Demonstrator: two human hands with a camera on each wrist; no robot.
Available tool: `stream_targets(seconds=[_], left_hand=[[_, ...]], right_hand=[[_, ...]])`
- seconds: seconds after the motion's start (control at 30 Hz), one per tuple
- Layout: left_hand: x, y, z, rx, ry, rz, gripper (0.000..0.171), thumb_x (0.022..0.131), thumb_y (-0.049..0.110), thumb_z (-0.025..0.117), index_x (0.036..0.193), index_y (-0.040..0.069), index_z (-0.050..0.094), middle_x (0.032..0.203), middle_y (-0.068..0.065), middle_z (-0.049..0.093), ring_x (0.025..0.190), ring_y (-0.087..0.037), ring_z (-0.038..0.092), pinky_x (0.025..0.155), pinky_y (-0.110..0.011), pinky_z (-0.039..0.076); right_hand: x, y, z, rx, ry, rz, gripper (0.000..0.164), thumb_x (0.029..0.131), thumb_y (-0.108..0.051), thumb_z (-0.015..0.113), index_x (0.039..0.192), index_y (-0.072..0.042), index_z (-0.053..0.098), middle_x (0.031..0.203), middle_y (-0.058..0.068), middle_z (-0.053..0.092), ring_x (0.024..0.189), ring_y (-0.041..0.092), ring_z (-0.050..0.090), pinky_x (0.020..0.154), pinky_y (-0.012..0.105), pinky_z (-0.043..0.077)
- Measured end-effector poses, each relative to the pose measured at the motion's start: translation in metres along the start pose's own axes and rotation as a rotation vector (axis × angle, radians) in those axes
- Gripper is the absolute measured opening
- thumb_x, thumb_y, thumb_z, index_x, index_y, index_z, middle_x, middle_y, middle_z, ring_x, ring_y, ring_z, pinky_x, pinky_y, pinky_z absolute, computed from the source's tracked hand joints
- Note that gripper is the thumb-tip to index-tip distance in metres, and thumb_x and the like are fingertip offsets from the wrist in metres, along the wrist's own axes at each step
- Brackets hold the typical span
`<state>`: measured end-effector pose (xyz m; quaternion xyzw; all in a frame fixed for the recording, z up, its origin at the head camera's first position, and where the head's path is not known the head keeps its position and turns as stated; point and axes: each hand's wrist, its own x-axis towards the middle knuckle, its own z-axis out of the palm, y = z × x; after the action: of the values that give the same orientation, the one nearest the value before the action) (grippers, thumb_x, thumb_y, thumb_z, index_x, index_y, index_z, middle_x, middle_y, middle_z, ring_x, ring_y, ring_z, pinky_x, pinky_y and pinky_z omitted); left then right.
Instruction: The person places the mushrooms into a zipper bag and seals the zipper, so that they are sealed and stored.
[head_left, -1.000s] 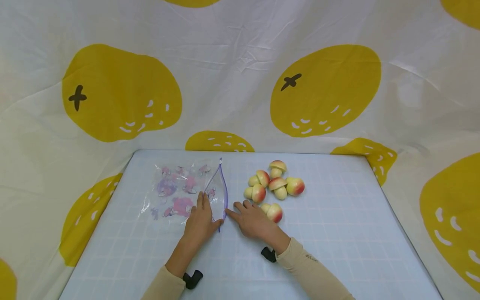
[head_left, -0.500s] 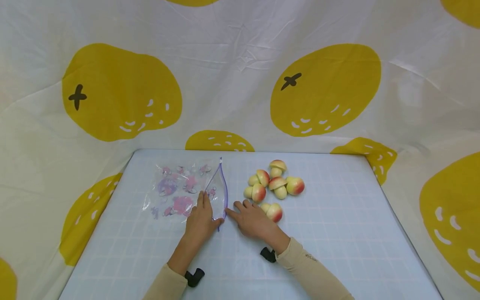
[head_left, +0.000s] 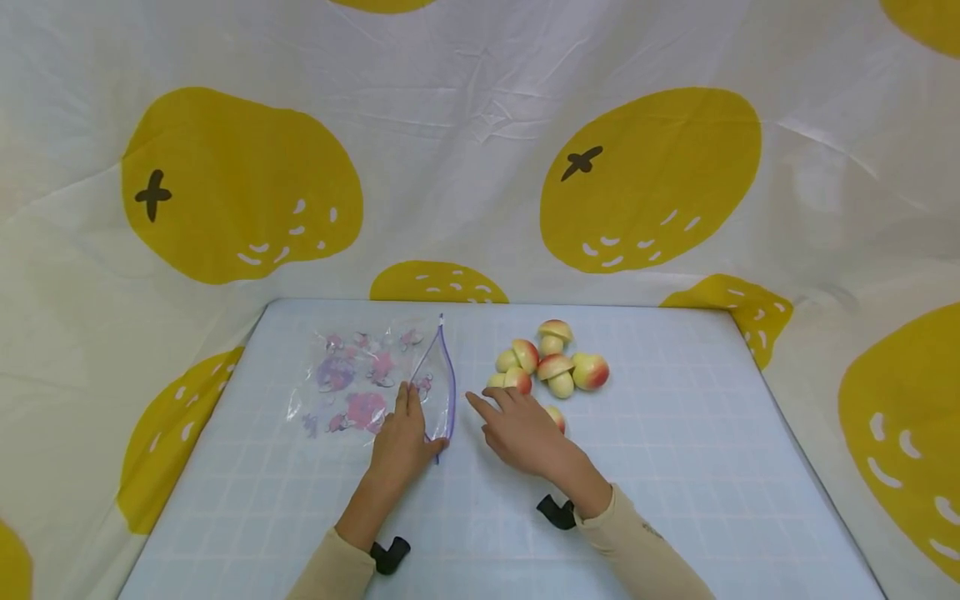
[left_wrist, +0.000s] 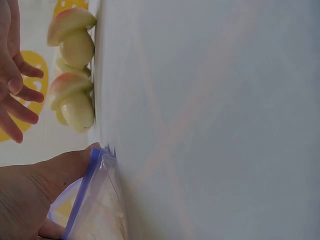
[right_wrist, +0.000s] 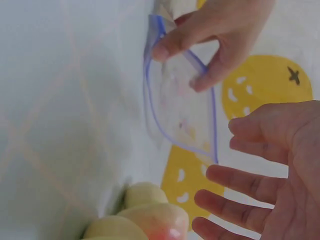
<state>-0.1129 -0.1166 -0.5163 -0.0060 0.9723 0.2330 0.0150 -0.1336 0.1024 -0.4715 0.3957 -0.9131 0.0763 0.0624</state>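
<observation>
A clear zip bag with pink and purple prints lies flat on the left, its purple-edged mouth gaping to the right. My left hand spans that mouth, fingers straight on the upper film and thumb stretched to the near end of the purple strip. My right hand hovers right of the mouth with fingers extended and an empty palm. Several toy mushrooms, cream with red-tinged caps, sit in a cluster beyond it. The nearest mushroom is partly hidden behind this hand.
A pale blue checked cloth covers the table. Behind and at the sides hangs a white curtain with large yellow fruit prints. Black wrist mounts show under both beige sleeves.
My right hand has left the bag's purple edge and shifted right and slightly away, now covering more of the nearest mushroom. The left hand and the bag stay in place.
</observation>
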Motion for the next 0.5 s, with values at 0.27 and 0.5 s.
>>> stream_targets(seconds=[0.27, 0.5], left_hand=[[0.000, 0.000, 0.000, -0.020, -0.019, -0.006, 0.112, 0.075, 0.030, 0.090, 0.152, -0.013, 0.021, 0.161, -0.029, 0.017, 0.118, -0.061, 0.049, 0.090, -0.063, 0.048], [0.001, 0.001, -0.001, -0.018, -0.048, -0.022, 0.110, 0.077, 0.029, 0.088, 0.153, -0.012, 0.020, 0.161, -0.028, 0.016, 0.121, -0.061, 0.046, 0.095, -0.063, 0.045]], right_hand=[[-0.007, 0.013, -0.005, 0.106, 0.101, 0.027, 0.052, 0.094, -0.022, 0.070, 0.141, -0.010, 0.055, 0.129, 0.010, 0.060, 0.116, 0.028, 0.057, 0.088, 0.046, 0.050], [-0.017, 0.030, -0.009, 0.279, 0.277, 0.058, 0.052, 0.089, -0.017, 0.077, 0.136, -0.005, 0.058, 0.119, 0.008, 0.063, 0.107, 0.026, 0.059, 0.091, 0.041, 0.049]])
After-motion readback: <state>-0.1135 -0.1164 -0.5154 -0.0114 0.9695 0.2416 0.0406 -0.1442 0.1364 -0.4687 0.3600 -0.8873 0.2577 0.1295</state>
